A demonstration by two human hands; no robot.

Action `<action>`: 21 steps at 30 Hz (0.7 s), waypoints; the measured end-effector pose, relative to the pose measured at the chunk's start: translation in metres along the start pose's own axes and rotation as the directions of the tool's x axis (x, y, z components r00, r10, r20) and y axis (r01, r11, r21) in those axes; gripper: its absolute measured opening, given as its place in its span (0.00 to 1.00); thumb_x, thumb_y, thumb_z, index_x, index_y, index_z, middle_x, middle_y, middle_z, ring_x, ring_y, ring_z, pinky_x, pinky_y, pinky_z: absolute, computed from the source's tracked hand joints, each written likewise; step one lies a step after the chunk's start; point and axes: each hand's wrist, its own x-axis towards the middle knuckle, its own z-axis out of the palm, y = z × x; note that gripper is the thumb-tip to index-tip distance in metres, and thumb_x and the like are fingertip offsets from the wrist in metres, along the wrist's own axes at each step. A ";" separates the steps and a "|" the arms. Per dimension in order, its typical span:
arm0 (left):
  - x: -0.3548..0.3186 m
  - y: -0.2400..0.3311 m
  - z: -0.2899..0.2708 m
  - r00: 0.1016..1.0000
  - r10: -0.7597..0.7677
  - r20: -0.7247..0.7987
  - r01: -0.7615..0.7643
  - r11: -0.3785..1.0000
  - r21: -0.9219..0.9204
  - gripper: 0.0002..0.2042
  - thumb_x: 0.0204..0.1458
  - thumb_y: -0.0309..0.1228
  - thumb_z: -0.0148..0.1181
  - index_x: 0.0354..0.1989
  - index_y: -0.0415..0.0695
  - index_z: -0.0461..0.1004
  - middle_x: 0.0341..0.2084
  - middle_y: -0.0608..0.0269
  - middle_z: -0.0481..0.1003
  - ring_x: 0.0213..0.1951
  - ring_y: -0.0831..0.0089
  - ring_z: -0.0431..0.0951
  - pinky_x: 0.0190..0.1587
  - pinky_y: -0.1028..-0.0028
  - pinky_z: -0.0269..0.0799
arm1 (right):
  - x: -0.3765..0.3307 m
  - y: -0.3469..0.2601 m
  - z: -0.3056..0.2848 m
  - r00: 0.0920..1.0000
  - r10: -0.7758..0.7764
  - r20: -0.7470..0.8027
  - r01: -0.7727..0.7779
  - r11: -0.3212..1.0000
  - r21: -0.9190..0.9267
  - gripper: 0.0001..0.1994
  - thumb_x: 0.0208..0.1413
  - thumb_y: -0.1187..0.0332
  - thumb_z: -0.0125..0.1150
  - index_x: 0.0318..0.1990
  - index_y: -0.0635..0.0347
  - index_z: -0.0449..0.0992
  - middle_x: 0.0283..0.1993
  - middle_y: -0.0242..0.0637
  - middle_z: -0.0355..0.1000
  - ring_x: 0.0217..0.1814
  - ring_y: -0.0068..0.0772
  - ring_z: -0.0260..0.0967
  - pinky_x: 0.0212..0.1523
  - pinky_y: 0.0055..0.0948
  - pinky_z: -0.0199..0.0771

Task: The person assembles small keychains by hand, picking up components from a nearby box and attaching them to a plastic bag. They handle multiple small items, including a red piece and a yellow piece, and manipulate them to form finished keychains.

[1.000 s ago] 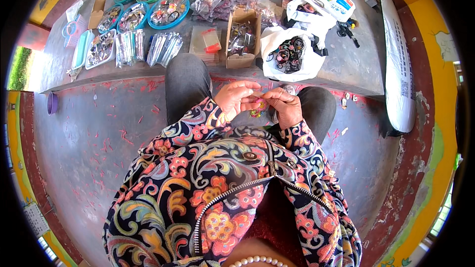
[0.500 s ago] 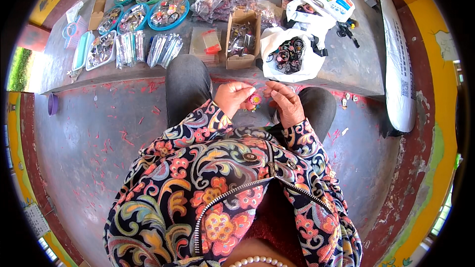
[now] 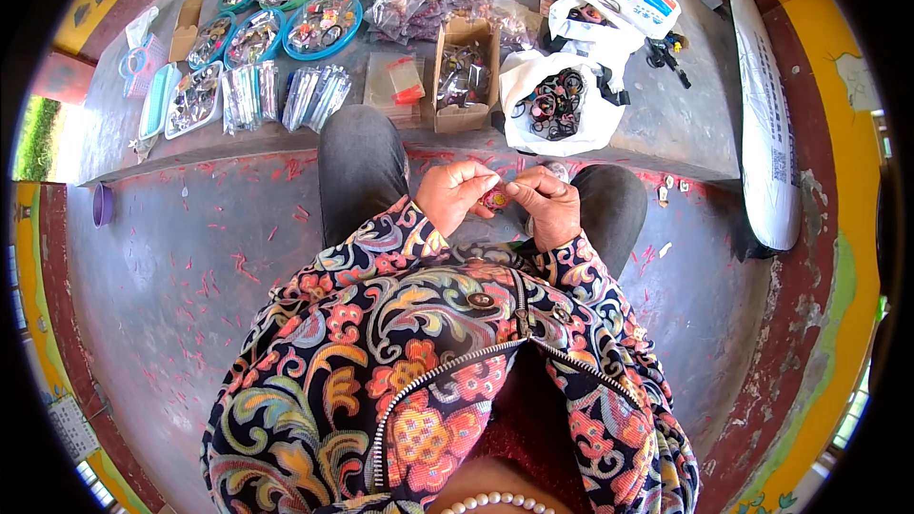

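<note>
Between my knees, my left hand [image 3: 451,196] pinches a small round pink-and-yellow ornament [image 3: 494,198] in its fingertips. My right hand [image 3: 552,209] is closed in a pinch against the ornament's right side, its fingertips almost meeting those of the left. What exactly lies between the right fingertips is too small to make out. Just beyond the hands, an open white bag [image 3: 522,138] on the raised ledge holds a heap of dark hair ties [image 3: 555,105] with coloured bits. Left of it stands an open cardboard box [image 3: 466,122] of small plastic-wrapped pieces.
On the ledge [image 3: 657,148] lie clear plastic packets [image 3: 317,95], bagged reddish goods [image 3: 428,5] and several round baskets of trinkets, one a blue basket [image 3: 324,55]. A long white sack [image 3: 762,114] leans at the right. A purple cup [image 3: 102,205] stands on the scrap-strewn floor at left.
My right hand has come left and its loosely spread fingers have closed into a pinch at the ornament. The ornament, in my left fingers, has turned slightly and is now more covered.
</note>
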 end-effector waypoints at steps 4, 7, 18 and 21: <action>-0.001 0.011 0.000 0.999 -0.045 0.013 0.044 0.996 0.074 0.08 0.52 0.28 0.47 0.32 0.35 0.71 0.25 0.63 0.71 0.22 0.80 0.71 0.23 0.82 0.71 | -0.002 -0.005 -0.002 1.000 -0.002 0.016 0.003 0.999 -0.034 0.01 0.43 0.80 0.58 0.24 0.65 0.74 0.26 0.30 0.67 0.30 0.19 0.60 0.32 0.18 0.60; -0.002 0.012 -0.002 0.997 -0.073 0.013 0.071 0.991 0.112 0.09 0.52 0.29 0.48 0.32 0.36 0.71 0.24 0.64 0.71 0.19 0.82 0.70 0.20 0.83 0.68 | -0.003 -0.001 -0.005 0.999 -0.025 0.042 0.027 0.998 -0.048 0.01 0.43 0.80 0.58 0.25 0.65 0.74 0.27 0.30 0.67 0.30 0.19 0.60 0.32 0.18 0.60; 0.006 -0.011 -0.011 0.998 0.033 0.048 -0.045 0.966 0.254 0.07 0.48 0.30 0.55 0.29 0.39 0.73 0.19 0.71 0.70 0.20 0.88 0.65 0.23 0.84 0.60 | -0.005 -0.001 0.001 0.987 0.161 0.014 -0.162 0.985 0.053 0.02 0.44 0.80 0.57 0.27 0.67 0.74 0.25 0.31 0.70 0.26 0.18 0.64 0.28 0.15 0.64; 0.005 0.001 -0.008 1.000 -0.028 0.002 0.027 0.969 0.245 0.08 0.47 0.33 0.56 0.27 0.39 0.74 0.18 0.72 0.70 0.21 0.87 0.65 0.23 0.85 0.59 | -0.006 0.000 -0.001 0.969 0.229 -0.095 -0.230 0.973 0.001 0.02 0.44 0.77 0.59 0.27 0.65 0.74 0.24 0.30 0.70 0.25 0.18 0.65 0.27 0.16 0.64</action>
